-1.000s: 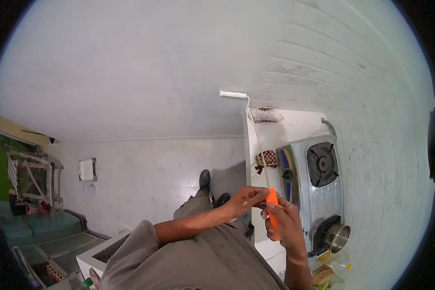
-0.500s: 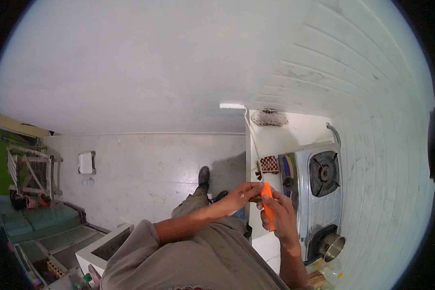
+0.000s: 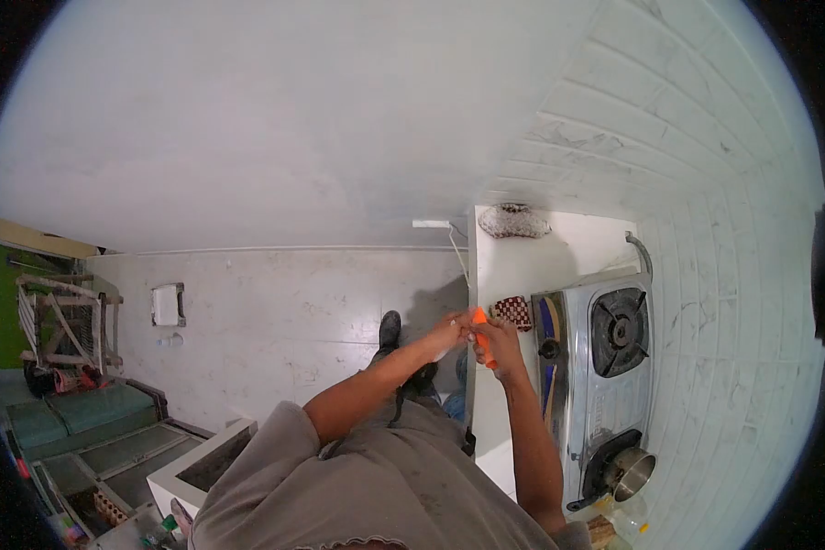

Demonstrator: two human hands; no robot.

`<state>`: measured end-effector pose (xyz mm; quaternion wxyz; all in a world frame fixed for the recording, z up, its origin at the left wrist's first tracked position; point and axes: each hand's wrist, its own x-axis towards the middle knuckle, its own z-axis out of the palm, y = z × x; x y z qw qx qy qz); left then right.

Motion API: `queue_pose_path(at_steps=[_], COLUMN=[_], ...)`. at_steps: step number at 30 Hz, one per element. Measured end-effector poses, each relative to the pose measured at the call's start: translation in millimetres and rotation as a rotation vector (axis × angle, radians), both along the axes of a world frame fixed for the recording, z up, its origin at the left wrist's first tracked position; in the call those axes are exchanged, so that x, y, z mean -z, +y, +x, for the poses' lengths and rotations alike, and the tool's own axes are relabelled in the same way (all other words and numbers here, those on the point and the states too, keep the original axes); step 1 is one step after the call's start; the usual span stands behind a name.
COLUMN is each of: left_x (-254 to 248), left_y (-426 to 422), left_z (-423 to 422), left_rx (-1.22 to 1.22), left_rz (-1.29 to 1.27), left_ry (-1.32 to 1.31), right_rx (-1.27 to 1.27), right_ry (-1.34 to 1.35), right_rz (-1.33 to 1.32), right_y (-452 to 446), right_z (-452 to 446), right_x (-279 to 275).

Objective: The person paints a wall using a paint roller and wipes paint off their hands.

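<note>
A paint roller with a white sleeve (image 3: 432, 224) and a thin metal rod is held out ahead of me, its sleeve against or close to the white wall (image 3: 275, 137). My right hand (image 3: 500, 345) is wrapped round its orange handle (image 3: 485, 341). At the handle's upper end, where the rod enters, the fingers of my left hand (image 3: 452, 330) are closed. Just right of my hands, a red and white checked cloth (image 3: 511, 313) lies on the white counter (image 3: 559, 249).
A gas stove (image 3: 605, 367) with a metal pot (image 3: 631, 474) stands on the counter at right. A speckled bundle (image 3: 514, 221) lies at the counter's far end. On the floor is a white tray (image 3: 167, 304); a wooden rack (image 3: 69, 321) and green cushions (image 3: 82, 412) are at left.
Both hands and the orange handle have moved forward and slightly left. The roller sleeve has shifted lower in the view. The counter and stove appear slightly farther right.
</note>
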<state>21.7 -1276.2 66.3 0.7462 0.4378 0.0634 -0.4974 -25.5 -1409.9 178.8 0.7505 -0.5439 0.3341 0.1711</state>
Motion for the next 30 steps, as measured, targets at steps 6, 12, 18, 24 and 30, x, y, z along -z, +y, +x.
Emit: queue_pose_path(at_steps=[6, 12, 18, 24, 30], left_x=[4, -22, -113, -184, -247], left_y=[-1, 1, -2, -7, -9], left_z=[15, 8, -21, -41, -53], left_rx=[-0.057, -0.032, -0.035, 0.012, 0.063], left_rz=[0.034, -0.037, -0.084, -0.180, -0.291], left_ry=[0.015, -0.003, -0.136, -0.240, -0.333], right_rx=[0.042, 0.012, 0.036, 0.041, 0.050], right_ry=[0.023, 0.026, -0.012, -0.054, -0.053], right_rz=[0.001, 0.017, 0.032, 0.022, 0.035], right_y=[1, 1, -4, -7, -10], right_z=[17, 8, -27, -57, -79], right_x=[30, -28, -115, -192, -250])
